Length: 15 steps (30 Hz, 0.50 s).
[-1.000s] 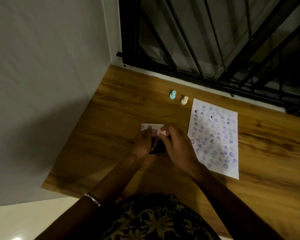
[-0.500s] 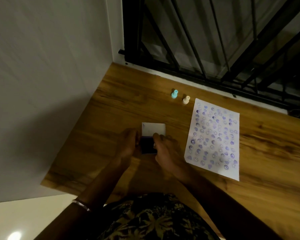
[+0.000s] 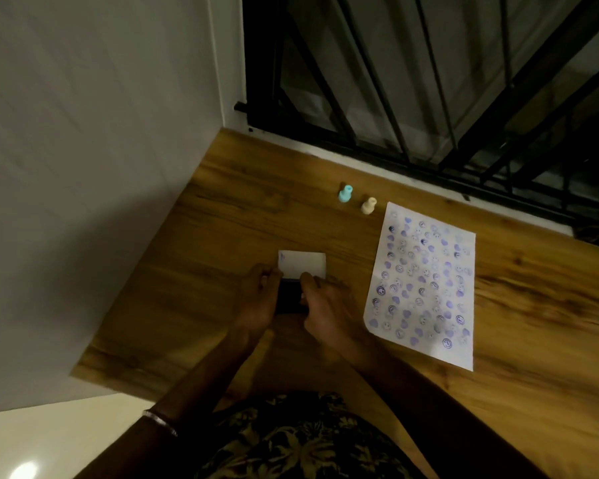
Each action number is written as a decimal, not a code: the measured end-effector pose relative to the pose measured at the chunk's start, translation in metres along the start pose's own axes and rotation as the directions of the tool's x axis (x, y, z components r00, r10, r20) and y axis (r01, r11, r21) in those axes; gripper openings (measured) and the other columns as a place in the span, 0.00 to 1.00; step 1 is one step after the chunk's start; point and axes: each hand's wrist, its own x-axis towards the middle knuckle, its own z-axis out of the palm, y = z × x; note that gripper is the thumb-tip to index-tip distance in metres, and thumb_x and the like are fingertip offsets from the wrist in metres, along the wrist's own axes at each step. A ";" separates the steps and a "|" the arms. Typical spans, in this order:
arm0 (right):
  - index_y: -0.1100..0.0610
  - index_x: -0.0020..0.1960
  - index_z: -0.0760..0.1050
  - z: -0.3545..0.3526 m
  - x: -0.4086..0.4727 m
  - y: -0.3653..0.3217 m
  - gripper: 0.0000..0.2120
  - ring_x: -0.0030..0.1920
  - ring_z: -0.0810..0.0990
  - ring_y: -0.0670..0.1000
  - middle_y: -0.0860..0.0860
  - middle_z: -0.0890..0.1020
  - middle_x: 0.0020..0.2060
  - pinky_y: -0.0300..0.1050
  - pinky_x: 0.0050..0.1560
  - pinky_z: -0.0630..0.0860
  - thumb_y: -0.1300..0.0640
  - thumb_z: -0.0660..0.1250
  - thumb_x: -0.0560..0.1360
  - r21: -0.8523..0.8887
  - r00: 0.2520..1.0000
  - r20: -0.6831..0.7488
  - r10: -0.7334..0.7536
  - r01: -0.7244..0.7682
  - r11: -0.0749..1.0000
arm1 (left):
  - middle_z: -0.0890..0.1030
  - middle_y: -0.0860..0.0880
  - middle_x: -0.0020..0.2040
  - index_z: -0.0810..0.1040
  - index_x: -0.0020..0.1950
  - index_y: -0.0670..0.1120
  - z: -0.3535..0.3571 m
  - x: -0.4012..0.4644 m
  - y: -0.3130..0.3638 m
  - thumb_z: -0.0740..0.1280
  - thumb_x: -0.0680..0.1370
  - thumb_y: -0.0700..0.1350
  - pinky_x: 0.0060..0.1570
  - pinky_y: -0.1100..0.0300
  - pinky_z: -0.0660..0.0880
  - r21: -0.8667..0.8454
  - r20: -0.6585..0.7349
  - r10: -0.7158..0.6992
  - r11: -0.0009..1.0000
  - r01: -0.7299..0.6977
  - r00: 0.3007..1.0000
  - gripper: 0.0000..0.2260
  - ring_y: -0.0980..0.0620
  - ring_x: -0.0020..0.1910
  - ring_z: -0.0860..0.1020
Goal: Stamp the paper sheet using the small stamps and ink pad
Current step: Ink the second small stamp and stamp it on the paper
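Both hands now flank the dark ink pad [image 3: 288,299]: left hand [image 3: 256,299] grips its side, right hand [image 3: 325,305] its other edge. The pink stamp held a second ago is out of sight. Lid [image 3: 303,263] stands open. Beyond, the paper sheet [image 3: 426,281] looks nearly filled; two small stamps [image 3: 345,194] idle on the surface [image 3: 222,216].

A wooden surface [image 3: 242,209] with a strong brown grain fills the corner between a wall and a barred window. On it lie a paper sheet [image 3: 426,281] covered in purple stamp marks, a teal stamp [image 3: 345,193] and a cream stamp [image 3: 368,205] standing upright side by side near the sheet's far corner, and a dark ink pad [image 3: 289,299] with its white lid [image 3: 303,263] open.
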 end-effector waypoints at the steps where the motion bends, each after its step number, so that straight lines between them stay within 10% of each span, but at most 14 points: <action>1: 0.57 0.59 0.71 -0.002 0.000 0.001 0.23 0.45 0.79 0.57 0.55 0.82 0.45 0.49 0.45 0.73 0.63 0.70 0.65 0.006 1.000 -0.005 -0.009 0.010 1.000 | 0.80 0.52 0.46 0.74 0.45 0.56 0.001 -0.001 0.002 0.60 0.81 0.50 0.46 0.54 0.79 -0.013 -0.002 -0.001 1.000 0.001 1.000 0.06 0.53 0.46 0.80; 15: 0.55 0.49 0.72 -0.030 -0.019 0.013 0.05 0.40 0.77 0.50 0.52 0.81 0.39 0.43 0.40 0.67 0.60 0.66 0.75 0.141 0.976 -0.209 0.056 -0.026 0.990 | 0.78 0.50 0.54 0.77 0.52 0.50 0.009 -0.008 0.010 0.59 0.81 0.48 0.53 0.52 0.78 0.034 0.069 0.084 0.996 -0.086 0.994 0.07 0.49 0.54 0.78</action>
